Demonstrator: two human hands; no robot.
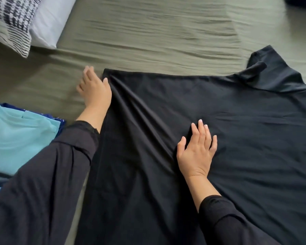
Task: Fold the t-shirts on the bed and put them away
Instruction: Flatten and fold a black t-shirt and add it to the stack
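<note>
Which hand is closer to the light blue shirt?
The left. The left hand rests at the black t-shirt's left edge, above and to the right of the folded light blue shirt. The right hand presses on the black t-shirt's middle, farther away.

Both flat hands on spread black t-shirt [219,121]

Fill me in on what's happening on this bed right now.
A person is laying out a black t-shirt flat on the green bedsheet, not yet folded. The left hand is at the shirt's hem corner, with the thumb over the fabric edge; the right hand presses flat on the middle, beside some diagonal wrinkles. A stack of clothes topped by a light blue t-shirt sits to the left. Pillows lie at the upper left.
</note>
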